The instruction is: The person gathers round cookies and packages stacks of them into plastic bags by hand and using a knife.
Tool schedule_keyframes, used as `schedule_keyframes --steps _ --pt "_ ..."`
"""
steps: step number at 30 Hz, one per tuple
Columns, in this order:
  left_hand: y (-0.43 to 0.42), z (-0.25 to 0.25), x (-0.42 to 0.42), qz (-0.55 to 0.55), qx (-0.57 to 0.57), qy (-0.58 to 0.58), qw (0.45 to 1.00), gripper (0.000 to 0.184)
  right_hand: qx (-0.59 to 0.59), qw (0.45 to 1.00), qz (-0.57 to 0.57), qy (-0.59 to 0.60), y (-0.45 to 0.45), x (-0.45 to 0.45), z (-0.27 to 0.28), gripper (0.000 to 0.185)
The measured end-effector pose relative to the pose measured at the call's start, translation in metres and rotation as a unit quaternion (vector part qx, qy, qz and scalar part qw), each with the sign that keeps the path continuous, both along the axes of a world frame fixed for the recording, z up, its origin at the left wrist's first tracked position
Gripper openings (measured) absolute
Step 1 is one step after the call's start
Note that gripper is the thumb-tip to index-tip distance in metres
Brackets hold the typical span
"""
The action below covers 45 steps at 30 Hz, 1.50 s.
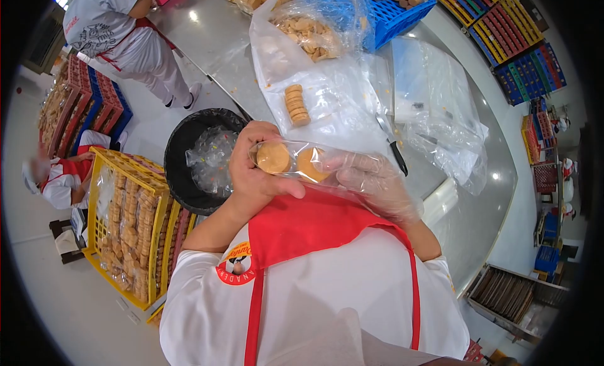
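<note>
In front of my chest is a clear plastic bag (298,153) with two round, flat cookies showing in it, a left one (273,158) and a right one (308,163). My bare left hand (255,168) is closed around the bag's left end, thumb beneath it. A transparent glove covers my right hand (371,180). Its fingers are closed at the right cookie and the bag's other end; whether they are inside the bag I cannot tell. Beyond my hands, a short row of stacked cookies (296,105) lies on white plastic sheeting (340,99).
A knife (395,149) lies right of the sheeting, beside flat plastic bags (434,95). Farther back are a bag of cookie pieces (308,36) and a blue crate (402,17). A black-lined bin (182,171) and yellow crates (94,240) stand left. Two people are at left.
</note>
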<state>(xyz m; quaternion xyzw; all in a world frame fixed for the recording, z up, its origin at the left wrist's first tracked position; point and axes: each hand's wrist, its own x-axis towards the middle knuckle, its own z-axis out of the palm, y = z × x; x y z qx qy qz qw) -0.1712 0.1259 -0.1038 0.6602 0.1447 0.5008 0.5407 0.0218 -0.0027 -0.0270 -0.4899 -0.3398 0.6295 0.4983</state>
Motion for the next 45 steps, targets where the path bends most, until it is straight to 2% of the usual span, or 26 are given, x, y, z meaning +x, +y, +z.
schedule_keyframes --steps 1,4,10,13,16,19,22,25,27,29,31,34,37,40,43,45 --pt "0.001 -0.002 0.0 -0.002 -0.004 -0.004 1.0 0.087 0.012 1.0 0.018 -0.001 0.0 0.002 0.0 0.029" --pt "0.002 -0.005 0.001 -0.029 -0.025 -0.018 0.999 0.088 -0.009 0.994 -0.014 0.104 -0.006 -0.002 0.013 0.033" --pt "0.003 -0.004 0.007 -0.033 0.024 -0.002 0.999 0.093 -0.04 0.984 0.019 0.171 -0.005 -0.004 0.015 0.036" --pt "0.0 -0.002 0.01 -0.044 0.009 0.007 0.999 0.093 0.0 0.996 0.092 -0.009 -0.001 -0.002 0.017 0.037" --pt "-0.001 -0.003 0.009 -0.069 -0.031 0.016 0.997 0.094 0.11 0.963 0.123 -0.216 -0.004 -0.002 0.014 0.039" --pt "-0.002 -0.007 0.01 -0.074 -0.058 0.037 0.995 0.095 0.203 0.949 0.075 -0.229 -0.007 -0.012 0.007 0.042" --pt "-0.007 -0.008 0.015 -0.12 -0.087 0.033 0.988 0.089 0.241 0.909 0.106 -0.322 0.001 -0.009 0.016 0.045" --pt "-0.01 0.001 0.017 -0.107 -0.147 0.074 0.981 0.078 0.17 0.946 0.07 -0.265 0.003 -0.008 0.005 0.048" --pt "-0.013 0.013 0.02 -0.127 -0.188 0.001 0.974 0.07 0.083 0.987 0.04 -0.133 0.003 -0.008 0.009 0.046" --pt "-0.011 0.016 0.02 -0.14 -0.141 -0.003 0.98 0.063 0.018 0.998 0.044 -0.043 0.004 -0.004 0.009 0.045" --pt "0.0 0.014 0.014 -0.144 -0.004 0.062 0.988 0.057 -0.025 0.996 0.083 0.001 0.002 0.005 0.007 0.044" --pt "0.0 0.018 0.01 -0.182 -0.037 0.119 0.975 0.05 -0.035 0.997 0.063 0.014 0.001 0.004 0.006 0.043" --pt "-0.007 0.018 0.014 -0.145 -0.093 0.091 0.981 0.043 -0.031 0.999 -0.021 0.008 -0.002 -0.001 0.008 0.044" --pt "-0.009 0.017 0.012 -0.145 -0.191 0.079 0.968 0.039 -0.004 0.992 -0.027 0.122 0.001 0.014 0.004 0.051" --pt "-0.011 0.015 0.016 -0.115 -0.195 0.046 0.973 0.037 0.125 0.967 0.006 0.223 -0.002 0.017 -0.013 0.061" --pt "-0.011 0.016 0.021 -0.104 -0.101 0.143 0.979 0.035 0.095 0.978 0.004 0.184 -0.005 0.014 -0.013 0.065"
